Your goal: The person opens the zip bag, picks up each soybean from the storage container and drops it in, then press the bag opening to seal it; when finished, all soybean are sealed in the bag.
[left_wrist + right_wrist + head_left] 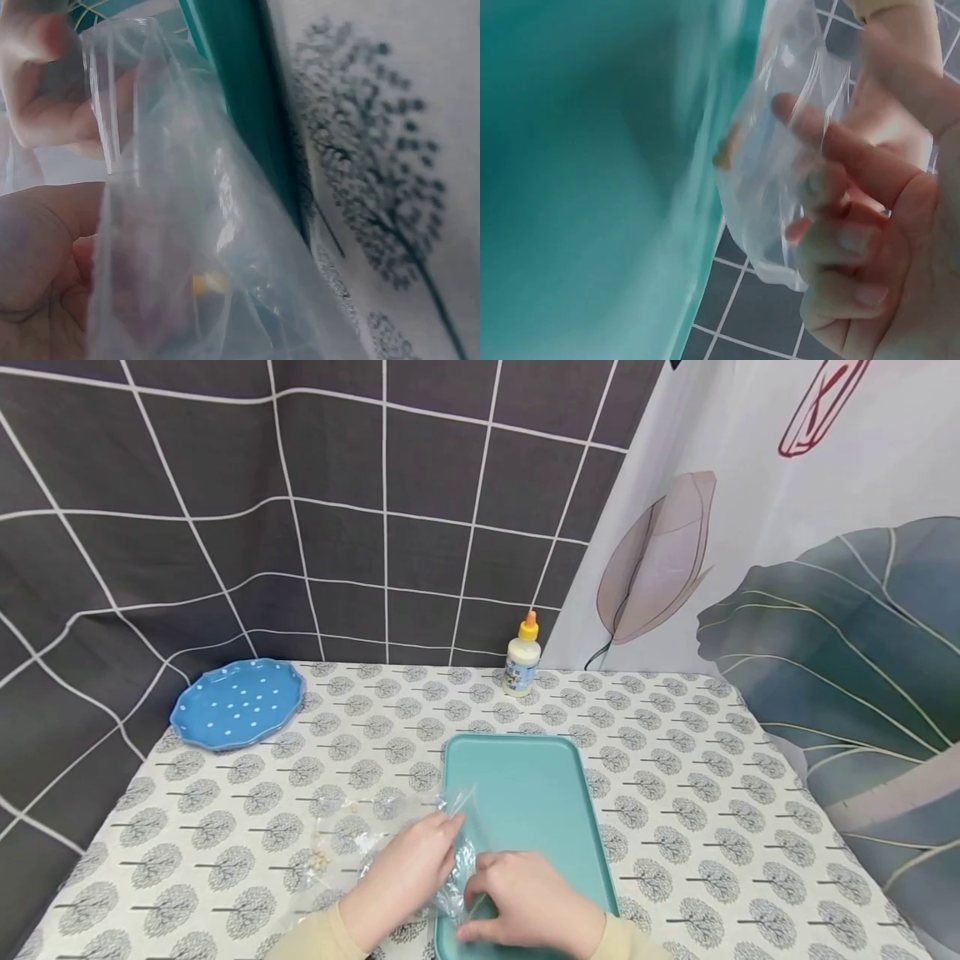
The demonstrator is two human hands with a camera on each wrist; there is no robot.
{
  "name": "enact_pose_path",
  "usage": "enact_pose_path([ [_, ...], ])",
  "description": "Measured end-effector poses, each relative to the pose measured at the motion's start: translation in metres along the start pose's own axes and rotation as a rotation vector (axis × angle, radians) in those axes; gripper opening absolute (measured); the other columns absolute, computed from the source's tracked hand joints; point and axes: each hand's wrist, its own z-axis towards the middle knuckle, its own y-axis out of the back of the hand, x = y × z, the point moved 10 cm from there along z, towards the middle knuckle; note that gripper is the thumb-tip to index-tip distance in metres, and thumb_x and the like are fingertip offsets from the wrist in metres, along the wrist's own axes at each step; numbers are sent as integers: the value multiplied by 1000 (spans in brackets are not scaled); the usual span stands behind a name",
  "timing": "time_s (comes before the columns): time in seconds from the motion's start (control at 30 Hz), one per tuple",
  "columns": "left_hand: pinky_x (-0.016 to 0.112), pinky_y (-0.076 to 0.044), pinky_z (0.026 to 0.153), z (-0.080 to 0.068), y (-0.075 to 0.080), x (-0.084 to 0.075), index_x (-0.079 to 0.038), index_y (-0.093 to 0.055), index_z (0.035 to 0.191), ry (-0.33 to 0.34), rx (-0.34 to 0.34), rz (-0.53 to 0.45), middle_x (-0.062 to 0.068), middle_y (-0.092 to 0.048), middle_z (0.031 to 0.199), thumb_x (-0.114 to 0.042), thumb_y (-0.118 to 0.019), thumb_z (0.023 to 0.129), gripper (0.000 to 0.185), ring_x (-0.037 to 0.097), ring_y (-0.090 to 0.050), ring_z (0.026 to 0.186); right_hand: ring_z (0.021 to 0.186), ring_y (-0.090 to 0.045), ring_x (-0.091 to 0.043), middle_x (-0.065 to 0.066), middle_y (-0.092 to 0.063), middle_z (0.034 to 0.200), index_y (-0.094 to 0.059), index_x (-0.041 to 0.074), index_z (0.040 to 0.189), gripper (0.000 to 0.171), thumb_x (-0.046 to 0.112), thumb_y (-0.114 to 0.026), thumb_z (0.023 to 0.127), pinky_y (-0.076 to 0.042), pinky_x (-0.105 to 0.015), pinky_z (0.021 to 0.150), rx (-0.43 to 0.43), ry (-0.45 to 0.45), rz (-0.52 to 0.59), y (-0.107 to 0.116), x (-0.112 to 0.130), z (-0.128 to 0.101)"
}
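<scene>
A clear plastic bag (pixel 461 860) lies across the left edge of a teal tray (pixel 536 802) and the patterned cloth. Small beige pieces (pixel 320 860) show through its film, and a tan piece (pixel 727 148) appears in the right wrist view. My left hand (pixel 412 868) grips the bag near its right end. At that end is my right hand (pixel 525 897), over the tray, its thumb and index finger apart. The right wrist view has its index finger (pixel 847 146) against the bag, the other fingers loosely bent. Whether any fingertip is inside the bag is unclear.
A glue bottle (pixel 522 660) with a yellow and orange cap stands upright behind the tray. At the back left lies a blue plate (pixel 240 703) with white dots. A dark checked curtain (pixel 330 543) and a white leaf-print curtain (pixel 660 568) border the tree-patterned tablecloth (pixel 705 827).
</scene>
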Motion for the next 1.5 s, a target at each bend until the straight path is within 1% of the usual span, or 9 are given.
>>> enact_pose_path([
  [0.17,17,-56,63,1,5,3,5,-61,117,22,-16,-18,12,-67,93,-2,-65,81,38,16,-63,73,63,-48,6,17,-56,73,-71,25,77,7,32,-72,79,-43,-10,55,-28,-15,-8,2,-1,-1],
  [0.33,22,-58,65,2,14,12,3,-62,117,76,-25,-33,12,-67,95,-7,-63,85,33,18,-64,77,60,-49,5,15,-60,71,-71,21,79,4,22,-69,82,-41,-8,53,-80,-41,48,17,-8,-2],
  [0.57,43,-54,91,4,24,24,-1,-64,116,117,37,-54,15,-66,113,-27,-58,93,35,30,-64,102,57,-49,7,16,-64,70,-72,20,83,7,17,-66,85,-39,-6,50,-190,-88,125,40,-18,-5],
  [0.67,44,-53,93,5,34,25,-4,-67,111,98,43,-23,12,-67,111,-37,-59,90,40,29,-63,103,57,-52,5,13,-67,72,-71,19,84,7,16,-65,86,-40,-6,51,-271,-108,137,51,-22,-7],
  [0.8,42,-52,93,3,50,24,-9,-68,108,44,-1,80,7,-64,111,-44,-64,83,44,25,-60,104,59,-56,2,15,-67,72,-68,21,83,2,19,-69,84,-40,-6,52,-390,-106,78,66,-24,-11],
  [0.97,44,-51,95,-1,66,27,-13,-67,113,24,-83,156,10,-57,125,-32,-70,82,37,27,-56,111,59,-56,2,17,-66,72,-65,24,80,10,21,-75,78,-40,-8,50,-510,-114,-25,79,-27,-15],
  [1.07,46,-50,96,-3,71,29,-15,-66,116,15,-88,177,13,-54,129,-21,-73,81,36,29,-54,113,60,-55,0,16,-66,72,-65,24,81,12,20,-75,76,-40,-10,50,-542,-123,-44,83,-28,-16],
  [1.33,46,-51,89,-6,97,37,-18,-73,96,33,-151,176,10,-58,115,-2,-76,73,28,29,-52,108,64,-55,2,16,-66,74,-65,24,81,12,16,-74,76,-44,-12,53,-565,-115,-43,87,-28,-16],
  [1.5,53,-49,91,-9,113,35,-13,-71,96,-35,-266,212,17,-56,117,-7,-78,72,26,36,-51,109,66,-59,-2,13,-67,79,-65,21,82,14,12,-73,75,-46,-11,57,-577,-69,-18,91,-27,-16],
])
